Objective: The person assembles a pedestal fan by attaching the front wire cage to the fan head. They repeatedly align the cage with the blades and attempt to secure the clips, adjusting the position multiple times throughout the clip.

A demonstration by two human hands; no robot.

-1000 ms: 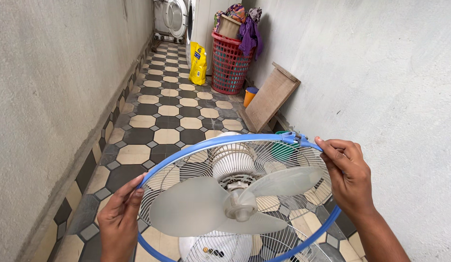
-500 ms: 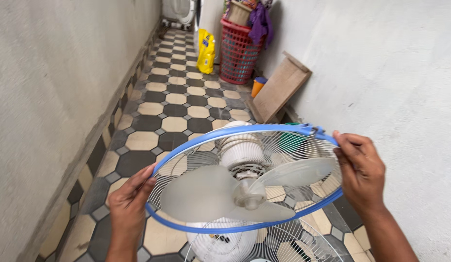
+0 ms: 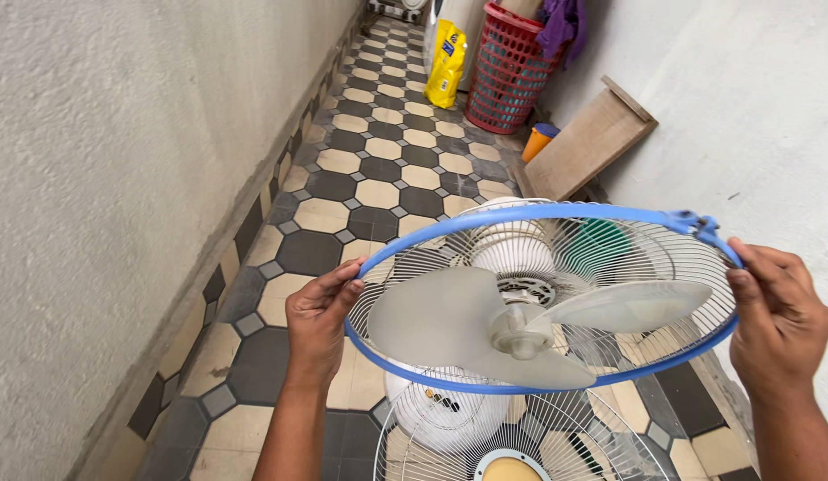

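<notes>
Both hands (image 3: 320, 316) on fan ring (image 3: 538, 214)

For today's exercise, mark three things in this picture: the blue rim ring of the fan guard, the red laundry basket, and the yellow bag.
blue rim ring (image 3: 521, 214), head view, on its far arc.
red laundry basket (image 3: 505, 76), head view, on its mesh wall.
yellow bag (image 3: 447, 53), head view, on its front face.

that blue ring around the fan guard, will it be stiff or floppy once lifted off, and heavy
The blue ring looks like a thin plastic band, so probably light and somewhat bendy. The left hand and right hand grip opposite sides, which suggests it may sag or twist if held at one point. Its clip looks small and possibly fragile.
</notes>
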